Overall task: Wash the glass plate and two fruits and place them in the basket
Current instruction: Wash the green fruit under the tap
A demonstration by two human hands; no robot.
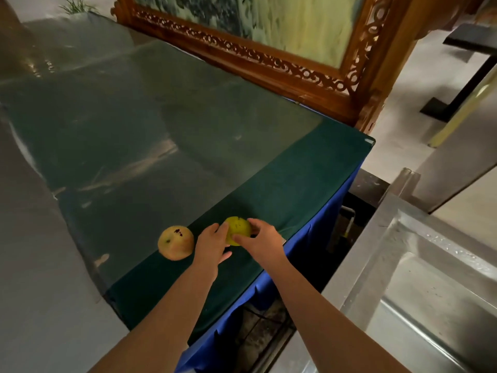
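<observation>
Green cloth under a sheet of glass covers the bench [188, 146], and both fruits are found near its near right corner. The yellow-green fruit [238, 228] is enclosed between two hands: the right hand [262, 242] is curled round its right and near sides, with the thumb laid across the front, while the left hand [212, 244] is set against its left side with fingers fairly straight, touching rather than clasping. Whether the fruit is already lifted off the glass cannot be told. The second fruit [176, 242], yellowish with a reddish blush and dark blemishes, is left untouched just to the left of the left hand, resting on the glass.

The held fruit is judged to be firm, round and fairly light, so a one-hand grasp round its widest part should be enough; its skin is likely smooth and will become slippery once wetted, so a full wrap of the fingers is to be preferred over a fingertip pinch. On the slick glass a loose fruit may be expected to roll, and the bench edge is close. A steel sink [430, 292] is seen well to the right, across a gap. No glass plate and no basket can be made out, so the washing is judged not yet begun.
</observation>
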